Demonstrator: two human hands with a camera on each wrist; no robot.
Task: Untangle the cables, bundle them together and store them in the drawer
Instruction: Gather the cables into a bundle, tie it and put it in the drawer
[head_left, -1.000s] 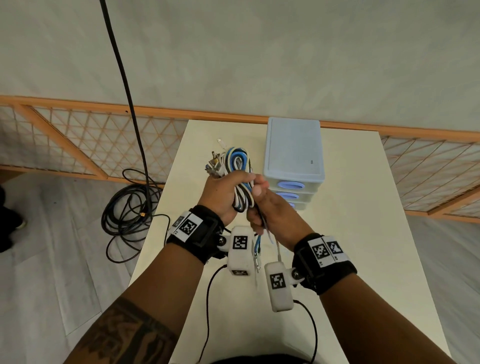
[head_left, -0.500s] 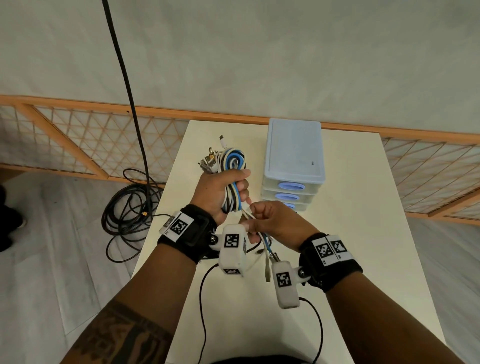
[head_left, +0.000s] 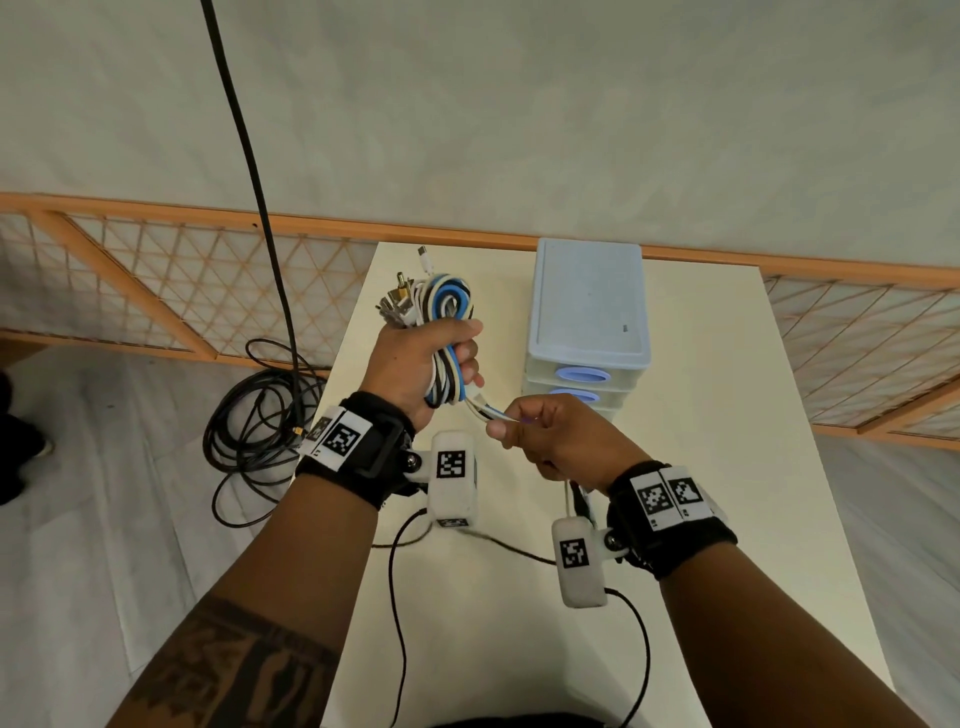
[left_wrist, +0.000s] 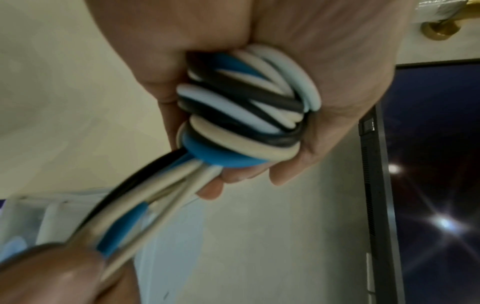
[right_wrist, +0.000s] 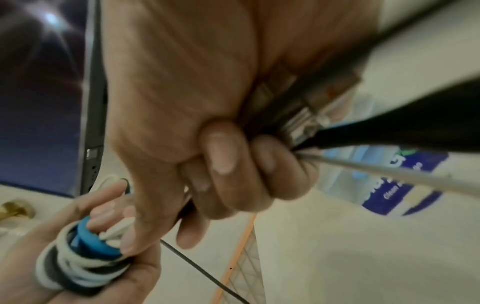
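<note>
A coiled bundle of white, blue and black cables (head_left: 445, 332) (left_wrist: 244, 107) (right_wrist: 85, 265) is held upright above the cream table (head_left: 727, 467); my left hand (head_left: 423, 364) (left_wrist: 259, 51) grips it round the middle, plug ends (head_left: 397, 304) sticking out at the top. My right hand (head_left: 558, 441) (right_wrist: 207, 144) sits just below and to the right, fist curled round the loose cable tails (head_left: 491, 411) (left_wrist: 135, 209) that run from the bundle. Their connector ends (right_wrist: 303, 115) hang out under the fist. The pale blue drawer unit (head_left: 589, 306) stands right behind, drawers closed.
A black cable (head_left: 249, 156) hangs down at the left into a coil on the grey floor (head_left: 260, 421). A wooden lattice rail (head_left: 156, 280) runs behind the table. The wrist cameras' black leads (head_left: 397, 597) trail over the near part of the table.
My right hand has drawn down and to the right, away from the bundle, pulling the loose tails out taut. My left hand has tilted the bundle slightly up and left.
</note>
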